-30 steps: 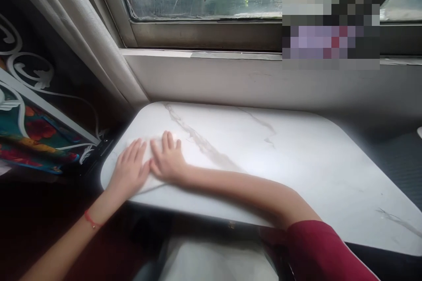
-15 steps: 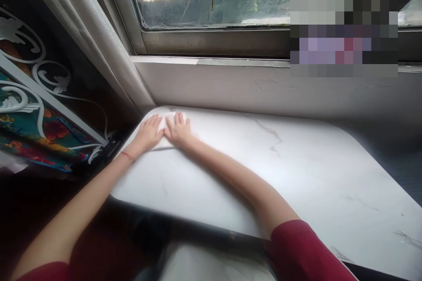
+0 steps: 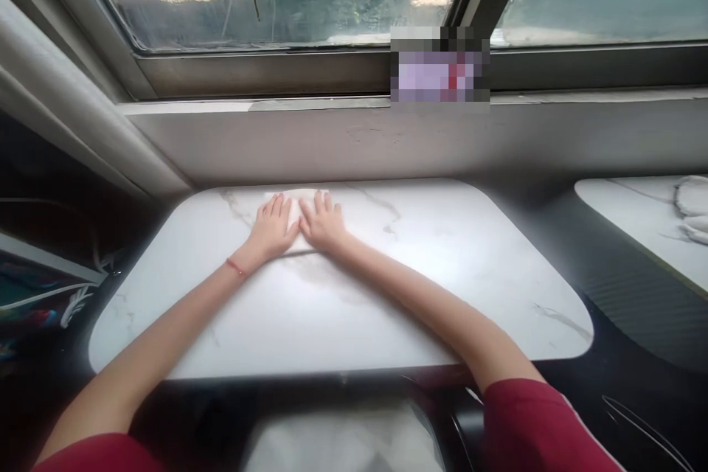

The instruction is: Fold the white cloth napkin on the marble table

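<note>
Both palms press down on a folded white cloth (image 3: 302,243) lying on a white, marble-patterned tabletop (image 3: 436,251). My left hand (image 3: 273,226) rests flat on the cloth's left part, fingers extended; a thin red string circles that wrist. Beside it, my right hand (image 3: 324,224) lies flat with fingers spread on the right part. The thumbs nearly meet in the middle. Much of the cloth is hidden beneath the hands; its far edge shows just past the fingertips, near the table's back edge.
Behind the table, a pale wall rises to a window frame (image 3: 265,75). A light curtain (image 3: 71,99) hangs at left, above white scrolled metalwork (image 3: 77,302). Another marble-patterned surface (image 3: 636,214) stands at right, with a white object (image 3: 694,199) on it.
Both hands and the cloth have slid rightward across the tabletop, away from its back left corner. My view has turned right, bringing the second surface into sight.
</note>
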Tool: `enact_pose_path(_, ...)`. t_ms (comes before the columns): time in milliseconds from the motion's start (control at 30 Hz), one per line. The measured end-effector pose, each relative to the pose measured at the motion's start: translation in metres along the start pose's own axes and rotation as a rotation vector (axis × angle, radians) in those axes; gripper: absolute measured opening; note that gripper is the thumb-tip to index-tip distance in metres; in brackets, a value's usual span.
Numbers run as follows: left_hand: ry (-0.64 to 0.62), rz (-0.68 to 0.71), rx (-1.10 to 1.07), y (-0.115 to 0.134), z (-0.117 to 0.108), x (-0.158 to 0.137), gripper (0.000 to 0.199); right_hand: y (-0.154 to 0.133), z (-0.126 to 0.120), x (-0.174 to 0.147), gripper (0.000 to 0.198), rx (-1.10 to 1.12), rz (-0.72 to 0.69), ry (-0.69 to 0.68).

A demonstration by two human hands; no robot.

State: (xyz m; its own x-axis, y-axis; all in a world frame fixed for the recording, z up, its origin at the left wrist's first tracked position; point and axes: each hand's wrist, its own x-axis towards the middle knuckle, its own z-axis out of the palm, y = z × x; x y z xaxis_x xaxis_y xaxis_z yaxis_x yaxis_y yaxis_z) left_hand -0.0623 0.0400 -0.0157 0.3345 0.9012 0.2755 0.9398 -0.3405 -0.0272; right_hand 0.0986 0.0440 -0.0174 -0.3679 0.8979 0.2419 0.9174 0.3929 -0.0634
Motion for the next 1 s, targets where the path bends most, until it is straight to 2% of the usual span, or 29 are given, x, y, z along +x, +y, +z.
enact_pose_path(267, 0.019, 0.157, -0.056, 0.061, -0.017, -0.06, 0.062, 0.0, -0.03, -0.099, 0.06, -0.177, -0.032, -0.046)
enact_pose_path(400, -0.009, 0.227, -0.089, 0.075, -0.019, -0.064, 0.062, 0.005, -0.036, -0.121, 0.059, -0.249, -0.005, -0.041)
enact_pose_path(533, -0.04, 0.17, -0.095, 0.079, -0.013, -0.036, 0.062, 0.031, -0.028, -0.101, 0.061, -0.19, -0.025, -0.028)
enact_pose_path(700, -0.017, 0.115, -0.089, 0.089, 0.006, 0.024, 0.061, 0.082, -0.015, -0.06, 0.06, -0.097, 0.008, -0.005)
enact_pose_path(867, 0.041, 0.102, -0.123, 0.122, 0.022, 0.089, 0.057, 0.144, -0.019, -0.035, 0.059, -0.106, 0.089, -0.01)
enact_pose_path(1000, 0.054, 0.078, -0.16, 0.151, 0.03, 0.117, 0.053, 0.18, -0.024, -0.027, 0.056, -0.105, 0.157, 0.013)
